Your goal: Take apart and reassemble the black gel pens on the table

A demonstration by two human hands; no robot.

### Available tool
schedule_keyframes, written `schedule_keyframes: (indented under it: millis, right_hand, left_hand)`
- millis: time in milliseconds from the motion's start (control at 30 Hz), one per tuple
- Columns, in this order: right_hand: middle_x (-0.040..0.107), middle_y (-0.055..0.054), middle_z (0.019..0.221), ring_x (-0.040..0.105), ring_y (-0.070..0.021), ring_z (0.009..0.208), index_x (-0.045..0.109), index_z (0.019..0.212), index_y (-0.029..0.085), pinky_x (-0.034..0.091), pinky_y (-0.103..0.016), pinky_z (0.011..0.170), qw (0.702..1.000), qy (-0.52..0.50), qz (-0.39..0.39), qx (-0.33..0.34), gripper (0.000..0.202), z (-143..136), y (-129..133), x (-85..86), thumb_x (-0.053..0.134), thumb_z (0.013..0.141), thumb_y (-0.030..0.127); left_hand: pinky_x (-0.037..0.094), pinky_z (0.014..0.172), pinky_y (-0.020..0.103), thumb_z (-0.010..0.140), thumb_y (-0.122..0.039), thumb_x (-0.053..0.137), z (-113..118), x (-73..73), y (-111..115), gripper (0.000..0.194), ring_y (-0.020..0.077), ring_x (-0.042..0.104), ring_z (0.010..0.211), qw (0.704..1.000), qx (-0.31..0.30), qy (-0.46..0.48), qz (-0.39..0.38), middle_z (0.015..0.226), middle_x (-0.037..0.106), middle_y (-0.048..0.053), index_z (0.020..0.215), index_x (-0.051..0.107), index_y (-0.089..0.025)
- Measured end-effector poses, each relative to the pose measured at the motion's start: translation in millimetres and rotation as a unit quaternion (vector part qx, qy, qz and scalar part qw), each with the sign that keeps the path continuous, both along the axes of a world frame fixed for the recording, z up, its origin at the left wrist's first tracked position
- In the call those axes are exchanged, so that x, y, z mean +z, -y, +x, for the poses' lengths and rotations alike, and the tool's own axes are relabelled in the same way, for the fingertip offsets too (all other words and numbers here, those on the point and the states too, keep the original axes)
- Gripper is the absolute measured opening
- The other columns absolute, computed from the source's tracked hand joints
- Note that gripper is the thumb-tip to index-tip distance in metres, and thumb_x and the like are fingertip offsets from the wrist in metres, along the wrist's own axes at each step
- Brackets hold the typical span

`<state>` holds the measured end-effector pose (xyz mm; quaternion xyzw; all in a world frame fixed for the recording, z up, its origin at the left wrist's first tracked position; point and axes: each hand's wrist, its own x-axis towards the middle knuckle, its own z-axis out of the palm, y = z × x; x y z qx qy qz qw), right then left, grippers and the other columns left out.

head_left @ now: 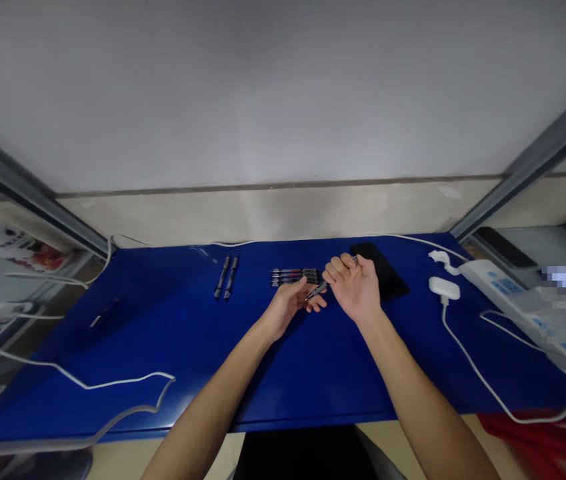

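A dark pen [319,289] slants between my two hands, its tip pointing down toward my left palm. My right hand [355,285] has its fingers curled round the pen's upper part. My left hand [293,303] is turned partly up with its fingers apart, beside the pen's tip; whether it touches the tip is hard to tell. Just behind my left hand several pens [293,273] lie side by side in a row, partly hidden by the hand. Farther left, two dark pens [226,277] lie parallel.
On the blue table [187,340], a black phone-like slab [387,273] lies behind my right hand. A white case [444,287] with a cable and a white power strip [507,287] sit at the right. A dark pen [105,313] and white cables lie left.
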<state>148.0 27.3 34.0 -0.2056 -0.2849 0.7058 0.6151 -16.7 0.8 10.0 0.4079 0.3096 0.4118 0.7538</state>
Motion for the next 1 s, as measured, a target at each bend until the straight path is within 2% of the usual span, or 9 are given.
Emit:
schedule_keyframes:
  millis: [167, 467, 1000]
  right_hand:
    - [0.019, 0.004, 0.062, 0.025, -0.0145, 0.052, 0.034, 0.063, 0.023, 0.036, -0.030, 0.053, 1.000, -0.020, -0.017, 0.014, 0.036, -1.4, 0.9, 1.4, 0.041, 0.094, 0.040]
    - [0.022, 0.004, 0.062, 0.029, -0.0131, 0.053, 0.033, 0.065, 0.022, 0.038, -0.027, 0.055, 0.990, -0.124, -0.022, 0.061, 0.031, -1.2, 1.4, -0.1, 0.040, 0.093, 0.033]
    - [0.020, 0.004, 0.062, 0.028, -0.0131, 0.053, 0.032, 0.065, 0.022, 0.036, -0.027, 0.055, 0.991, -0.113, -0.028, 0.062, 0.032, -0.9, 2.2, 2.5, 0.039, 0.094, 0.034]
  left_hand:
    - [0.040, 0.068, 0.030, 0.090, -0.054, 0.051, -0.2, -0.2, -0.2, 0.053, 0.0189, 0.062, 0.071, 1.000, -0.001, 0.000, -0.003, 0.085, 0.072, 0.015, 0.099, 0.074, -0.008]
    - [0.039, 0.068, 0.030, 0.091, -0.053, 0.051, 0.1, -1.9, 0.1, 0.051, 0.0187, 0.062, 0.071, 1.000, -0.002, 0.000, -0.001, 0.086, 0.072, 0.014, 0.099, 0.073, -0.008]
    - [0.038, 0.067, 0.030, 0.093, -0.051, 0.048, 0.4, 0.4, 1.2, 0.051, 0.0187, 0.062, 0.071, 1.000, -0.003, -0.007, 0.005, 0.086, 0.072, 0.015, 0.099, 0.072, -0.008]
